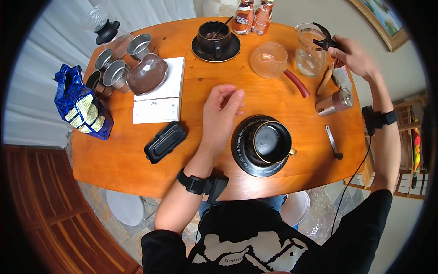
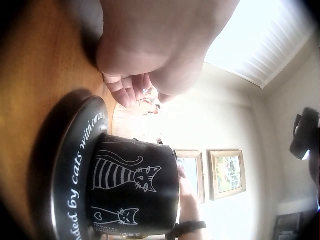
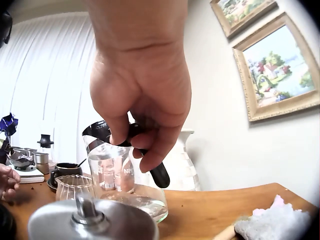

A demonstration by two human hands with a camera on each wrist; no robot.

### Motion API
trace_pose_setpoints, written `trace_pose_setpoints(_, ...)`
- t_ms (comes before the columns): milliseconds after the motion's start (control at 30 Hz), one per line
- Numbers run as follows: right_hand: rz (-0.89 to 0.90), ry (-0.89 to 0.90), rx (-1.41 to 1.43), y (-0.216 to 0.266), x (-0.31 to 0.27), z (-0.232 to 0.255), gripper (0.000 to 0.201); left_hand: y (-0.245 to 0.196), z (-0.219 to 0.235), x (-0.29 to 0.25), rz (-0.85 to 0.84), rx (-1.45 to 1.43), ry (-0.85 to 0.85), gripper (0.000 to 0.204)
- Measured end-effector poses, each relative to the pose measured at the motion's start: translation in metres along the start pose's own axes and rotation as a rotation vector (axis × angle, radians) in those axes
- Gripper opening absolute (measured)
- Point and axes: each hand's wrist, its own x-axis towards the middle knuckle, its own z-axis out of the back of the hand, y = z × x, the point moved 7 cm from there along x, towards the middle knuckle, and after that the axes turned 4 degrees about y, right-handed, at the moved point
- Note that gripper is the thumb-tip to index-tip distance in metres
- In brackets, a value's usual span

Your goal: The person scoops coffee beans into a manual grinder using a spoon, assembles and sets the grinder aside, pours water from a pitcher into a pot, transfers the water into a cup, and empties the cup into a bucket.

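Observation:
At the table's back right, my right hand (image 1: 358,57) grips the black handle of a glass carafe (image 1: 310,62), its fingers curled round it in the right wrist view. A little clear liquid lies in the bottom of the carafe (image 3: 156,206). My left hand (image 1: 222,112) is over the middle of the table with loosely curled fingers and holds nothing. Nearest to it is a black cup (image 1: 272,142) on a lettered black saucer (image 1: 242,157); white cat drawings cover the cup's side in the left wrist view. A glass pitcher with a red handle (image 1: 269,60) stands left of the carafe.
A hand coffee grinder (image 1: 331,104) and its crank (image 1: 333,141) lie at the right. On the left are a white scale (image 1: 156,109), a glass vessel (image 1: 148,75), metal cups (image 1: 117,74), a blue bag (image 1: 84,102) and a black tray (image 1: 165,141). Behind stand another black cup (image 1: 213,44) and bottles (image 1: 243,18).

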Motion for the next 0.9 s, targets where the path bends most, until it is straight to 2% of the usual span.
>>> trace_pose_setpoints(67,-0.022,-0.026,0.173,-0.024,0.003,-0.008,0.032,0.001,0.0,0.0,0.0,-0.013,0.006,0.026)
trace_pose_setpoints(100,-0.027,-0.031,0.171,-0.031,0.005,-0.011,0.032,0.001,0.0,0.0,0.002,-0.014,0.003,0.026)
trace_pose_setpoints(167,-0.024,-0.059,0.321,-0.042,0.006,-0.018,0.038,0.001,0.0,0.0,0.004,-0.016,0.008,0.025)
trace_pose_setpoints(300,-0.041,-0.099,0.487,-0.059,0.005,-0.032,0.038,0.001,0.0,0.0,-0.002,-0.023,0.005,0.024)
trace_pose_setpoints(400,-0.035,-0.054,0.537,-0.072,0.009,-0.038,0.037,0.003,0.001,0.001,-0.004,-0.036,0.008,0.023)
trace_pose_setpoints(633,-0.021,-0.082,0.6,-0.081,0.007,-0.045,0.035,0.005,0.003,0.002,-0.002,-0.052,0.007,0.021)
trace_pose_setpoints(733,-0.006,-0.061,0.511,-0.09,0.01,-0.044,0.034,0.006,0.003,0.002,-0.003,-0.055,0.012,0.02)
trace_pose_setpoints(800,0.092,-0.559,-0.037,-0.065,-0.017,-0.004,0.031,0.006,0.003,0.003,0.005,-0.053,0.009,0.019)
trace_pose_setpoints(867,0.194,-0.78,-0.011,-0.033,-0.045,0.023,0.03,0.006,0.004,0.003,0.017,-0.05,0.001,0.019)
trace_pose_setpoints(900,0.186,-0.776,-0.001,-0.016,-0.053,0.015,0.03,0.005,0.003,0.003,0.016,-0.071,-0.004,0.019)
